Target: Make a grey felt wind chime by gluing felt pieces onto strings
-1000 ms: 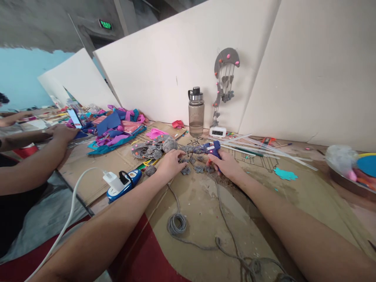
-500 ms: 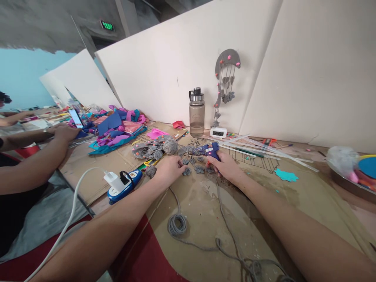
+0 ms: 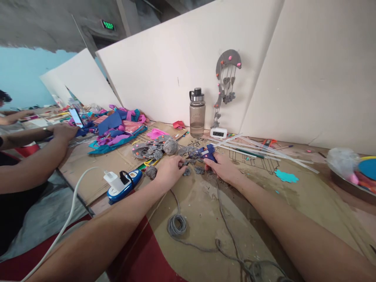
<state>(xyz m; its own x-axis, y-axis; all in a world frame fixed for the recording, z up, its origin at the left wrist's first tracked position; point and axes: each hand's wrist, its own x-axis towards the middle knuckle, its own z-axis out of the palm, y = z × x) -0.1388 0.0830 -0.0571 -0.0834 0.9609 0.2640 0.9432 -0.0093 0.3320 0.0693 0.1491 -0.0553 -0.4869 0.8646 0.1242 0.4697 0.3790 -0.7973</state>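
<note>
My right hand grips a blue hot glue gun, its nozzle pointing left and down at small grey yarn-wrapped pieces on the cardboard sheet. My left hand pinches one of these grey pieces just left of the nozzle. A ball of grey yarn lies right behind my left hand. A loose coil of grey yarn lies nearer to me, its strand trailing to the right.
A water bottle, a small white clock and a grey hanging ornament stand by the white boards. Glue sticks lie at right, a power strip at left. A neighbouring person's arms rest at far left beside coloured felt.
My right hand has brought the glue gun a little left and down toward the grey pieces. My left hand has drawn slightly nearer and closed on one piece.
</note>
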